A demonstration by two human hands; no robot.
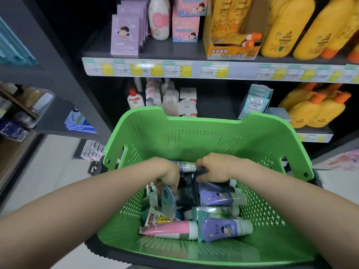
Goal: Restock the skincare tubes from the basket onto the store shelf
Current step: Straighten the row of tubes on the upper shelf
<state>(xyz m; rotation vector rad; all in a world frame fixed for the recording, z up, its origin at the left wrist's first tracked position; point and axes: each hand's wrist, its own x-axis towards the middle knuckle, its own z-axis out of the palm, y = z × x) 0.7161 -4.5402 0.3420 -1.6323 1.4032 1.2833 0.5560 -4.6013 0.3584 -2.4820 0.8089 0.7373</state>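
The green basket (147,136) fills the lower middle of the frame, and both bare hands are inside it. The left hand (169,176), just left of centre, curls its fingers round a pale blue tube (167,199) that hangs end down over the pile. The right hand (214,167), just beside it at centre, pinches the top end of a dark tube (213,185) that slants down to the right.

The other tubes lie loose on the basket floor below the hands:
- a black tube (186,197) between the two held ones
- a purple tube (217,197) under the right hand
- a second purple tube (223,228) nearer the bottom of the frame
- a pink tube (169,229) left of that, their caps touching

The shelf (174,50) runs across the top of the frame, with a strip of price tags (174,68) on its front edge. It holds purple boxes (124,35) at left, a white bottle (159,18), pink boxes (185,28) and yellow bottles (291,32) at right. A lower shelf behind the basket holds more bottles and boxes.
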